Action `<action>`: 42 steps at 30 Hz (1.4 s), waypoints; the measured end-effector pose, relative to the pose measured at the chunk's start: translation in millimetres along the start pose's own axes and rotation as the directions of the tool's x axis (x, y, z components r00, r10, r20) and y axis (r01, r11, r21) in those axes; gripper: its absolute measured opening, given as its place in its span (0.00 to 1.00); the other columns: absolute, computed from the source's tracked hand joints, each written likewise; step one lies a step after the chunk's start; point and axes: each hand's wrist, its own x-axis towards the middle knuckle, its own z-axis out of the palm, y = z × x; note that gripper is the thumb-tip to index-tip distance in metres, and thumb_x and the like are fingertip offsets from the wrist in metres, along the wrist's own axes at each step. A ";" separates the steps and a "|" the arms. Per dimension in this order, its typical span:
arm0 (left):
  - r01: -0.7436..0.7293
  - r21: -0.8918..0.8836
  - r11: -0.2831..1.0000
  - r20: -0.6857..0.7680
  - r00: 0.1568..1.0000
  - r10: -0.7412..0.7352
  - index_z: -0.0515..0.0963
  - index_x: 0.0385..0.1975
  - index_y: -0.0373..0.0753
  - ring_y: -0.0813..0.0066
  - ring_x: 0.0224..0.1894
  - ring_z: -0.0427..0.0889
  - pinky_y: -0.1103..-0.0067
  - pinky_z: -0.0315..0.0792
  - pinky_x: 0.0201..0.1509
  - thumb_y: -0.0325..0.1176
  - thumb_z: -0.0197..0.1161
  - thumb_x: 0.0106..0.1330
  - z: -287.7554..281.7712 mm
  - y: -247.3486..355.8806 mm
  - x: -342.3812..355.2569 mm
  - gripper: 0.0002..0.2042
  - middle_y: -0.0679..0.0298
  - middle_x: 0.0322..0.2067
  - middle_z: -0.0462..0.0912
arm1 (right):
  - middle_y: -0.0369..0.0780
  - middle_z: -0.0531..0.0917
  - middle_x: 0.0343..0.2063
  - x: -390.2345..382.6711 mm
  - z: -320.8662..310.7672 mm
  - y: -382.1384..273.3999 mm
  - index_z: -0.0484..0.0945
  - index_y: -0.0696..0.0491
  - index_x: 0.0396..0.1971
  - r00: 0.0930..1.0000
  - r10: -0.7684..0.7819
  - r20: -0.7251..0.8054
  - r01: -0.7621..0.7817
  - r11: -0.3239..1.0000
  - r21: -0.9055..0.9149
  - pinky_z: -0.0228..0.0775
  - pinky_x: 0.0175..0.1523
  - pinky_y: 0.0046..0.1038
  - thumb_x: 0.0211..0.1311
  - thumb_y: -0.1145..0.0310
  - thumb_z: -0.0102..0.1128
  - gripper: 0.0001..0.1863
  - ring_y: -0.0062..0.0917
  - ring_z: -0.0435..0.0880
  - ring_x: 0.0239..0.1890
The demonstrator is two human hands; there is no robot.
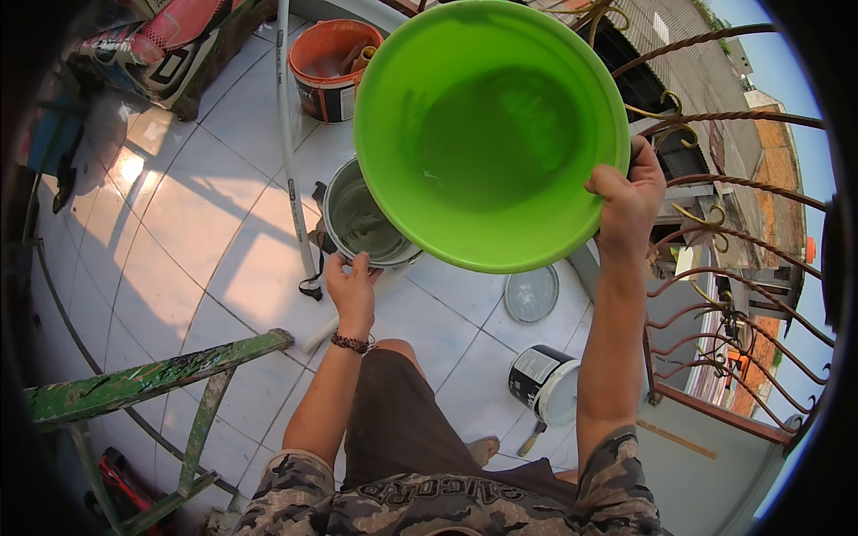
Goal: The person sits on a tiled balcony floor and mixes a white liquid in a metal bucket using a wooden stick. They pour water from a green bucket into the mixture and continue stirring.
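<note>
- Green basin [492,134]: raised, tilted toward the camera, above and between both hands.
- Grey paint bucket [365,221]: on the tiles, partly under the basin.
- Right hand [628,198]: clenched on the basin's right rim.
- Left hand [350,284]: fingers gripping the bucket's near rim.

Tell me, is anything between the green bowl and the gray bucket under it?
Nothing visible is. The right hand holds the green bowl by its rim above the gray bucket, whose rim the left hand grips. The bowl hides part of the bucket's mouth, so that part cannot be checked.
</note>
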 end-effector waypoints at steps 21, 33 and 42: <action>0.359 -0.167 0.918 0.363 0.888 -0.282 0.70 0.49 0.34 0.69 0.37 0.82 0.76 0.75 0.38 0.42 0.43 0.75 93.4 7.5 -67.2 0.17 0.57 0.37 0.80 | 0.35 0.79 0.25 -23.2 19.3 3.1 0.73 0.60 0.28 0.985 -0.153 -0.080 0.128 0.959 -0.255 0.67 0.32 0.15 0.45 0.86 0.50 0.09 0.13 0.75 0.25; 0.484 -0.290 0.826 0.364 0.854 -0.372 0.70 0.48 0.34 0.64 0.35 0.84 0.74 0.78 0.38 0.45 0.40 0.75 89.0 10.9 -69.7 0.19 0.53 0.35 0.82 | 0.35 0.78 0.24 -41.3 30.6 6.8 0.71 0.59 0.28 0.984 -0.180 -0.002 0.171 0.939 -0.297 0.67 0.31 0.15 0.44 0.88 0.50 0.10 0.12 0.75 0.24; 0.424 -0.255 0.869 0.307 0.888 -0.343 0.70 0.47 0.34 0.65 0.34 0.84 0.75 0.78 0.37 0.45 0.40 0.75 87.9 15.2 -70.9 0.19 0.55 0.34 0.81 | 0.35 0.79 0.24 -30.4 22.2 17.2 0.72 0.60 0.28 0.987 -0.153 -0.047 0.139 0.964 -0.227 0.67 0.33 0.15 0.45 0.87 0.50 0.09 0.13 0.75 0.25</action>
